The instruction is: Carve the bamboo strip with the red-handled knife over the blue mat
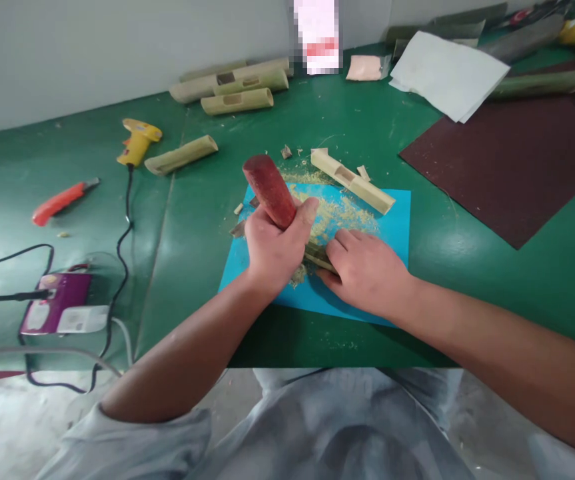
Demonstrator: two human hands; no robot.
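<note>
My left hand (277, 247) is wrapped around a thick red handle (270, 190) that points up and away from me. Whatever is at the handle's lower end is hidden by the hand. Close beside it, my right hand (367, 270) is closed on a bamboo piece (320, 255), most of which is covered by the fingers. Both hands are over a blue sheet (398, 230) strewn with pale shavings (350, 217). A split bamboo tube with a square cut-out (374, 192) lies across the sheet's far edge.
Bamboo tubes (237, 101) lie by the wall, another bamboo tube (182, 155) nearer. Leftward are a yellow glue gun (137, 143), a red utility knife (60, 203) and a purple power box (62, 293) with cables. White paper (447, 73) overlaps a dark brown sheet (512, 167) at right.
</note>
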